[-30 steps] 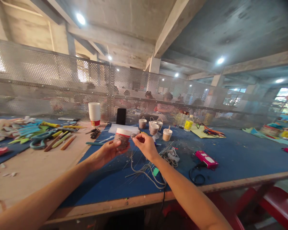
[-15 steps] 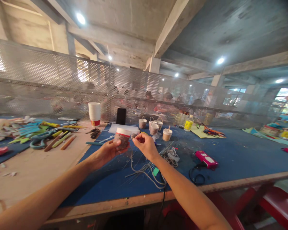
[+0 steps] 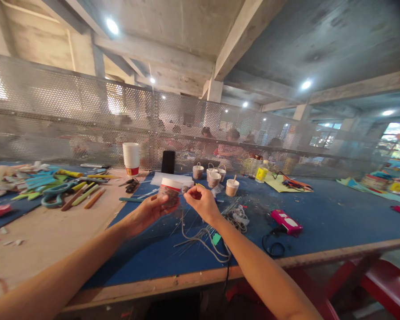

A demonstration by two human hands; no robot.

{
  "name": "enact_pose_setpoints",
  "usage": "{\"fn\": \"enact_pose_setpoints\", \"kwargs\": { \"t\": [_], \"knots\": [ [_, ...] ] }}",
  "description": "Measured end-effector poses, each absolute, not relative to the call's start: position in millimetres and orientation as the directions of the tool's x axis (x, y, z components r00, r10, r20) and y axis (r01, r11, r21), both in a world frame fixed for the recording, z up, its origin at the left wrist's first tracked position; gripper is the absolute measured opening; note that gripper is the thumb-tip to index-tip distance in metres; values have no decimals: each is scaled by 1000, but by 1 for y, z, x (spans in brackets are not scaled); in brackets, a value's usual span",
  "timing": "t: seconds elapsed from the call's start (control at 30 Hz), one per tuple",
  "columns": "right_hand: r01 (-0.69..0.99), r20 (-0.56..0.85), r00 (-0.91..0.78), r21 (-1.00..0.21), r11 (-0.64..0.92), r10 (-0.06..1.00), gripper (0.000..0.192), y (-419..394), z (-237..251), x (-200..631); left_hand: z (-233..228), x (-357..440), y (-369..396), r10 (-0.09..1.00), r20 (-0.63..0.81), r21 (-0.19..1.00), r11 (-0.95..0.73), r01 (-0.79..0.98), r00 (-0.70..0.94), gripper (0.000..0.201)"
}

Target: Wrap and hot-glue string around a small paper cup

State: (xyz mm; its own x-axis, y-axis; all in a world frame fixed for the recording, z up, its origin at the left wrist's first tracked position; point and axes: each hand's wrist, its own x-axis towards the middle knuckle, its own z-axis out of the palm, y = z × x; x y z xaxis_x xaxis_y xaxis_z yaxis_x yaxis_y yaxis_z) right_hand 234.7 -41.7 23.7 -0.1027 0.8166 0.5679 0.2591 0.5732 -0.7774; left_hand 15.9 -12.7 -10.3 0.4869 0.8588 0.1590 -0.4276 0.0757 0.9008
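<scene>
My left hand (image 3: 156,208) is wrapped round a paper cup (image 3: 170,184), white with a red band near the rim and a grey-brown covering lower down. Close to the cup's right side, my right hand (image 3: 202,202) pinches a grey cord (image 3: 183,220) between thumb and fingertips. A small grey rounded bit, perhaps a coil of this cord, shows at those fingertips. From there the cord trails down and loops over the blue table top (image 3: 143,258). Part of the cup is hidden behind my left fingers.
Several small cups (image 3: 214,179) stand behind my hands, some with looped handles. Farther left are a paper-cup stack (image 3: 131,155), black phone (image 3: 168,162) and scissors (image 3: 55,195). Thin sticks and tangled cord (image 3: 239,218), a pink box (image 3: 286,222) and a yellow-labelled bottle (image 3: 261,173) lie rightward.
</scene>
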Motion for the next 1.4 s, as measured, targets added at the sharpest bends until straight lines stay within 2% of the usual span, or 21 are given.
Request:
{"fn": "enact_pose_setpoints", "kwargs": {
  "t": [0.77, 1.4],
  "knots": [
    [263, 570, -117, -771, 579, 813, 18, -43, 24, 235, -3, 19, -22, 878, 154, 903, 61, -424, 453, 34],
    [268, 560, -63, -788, 555, 826, 20, -39, 24, 236, -1, 19, -27, 846, 159, 912, 71, -404, 508, 31]
  ]
}}
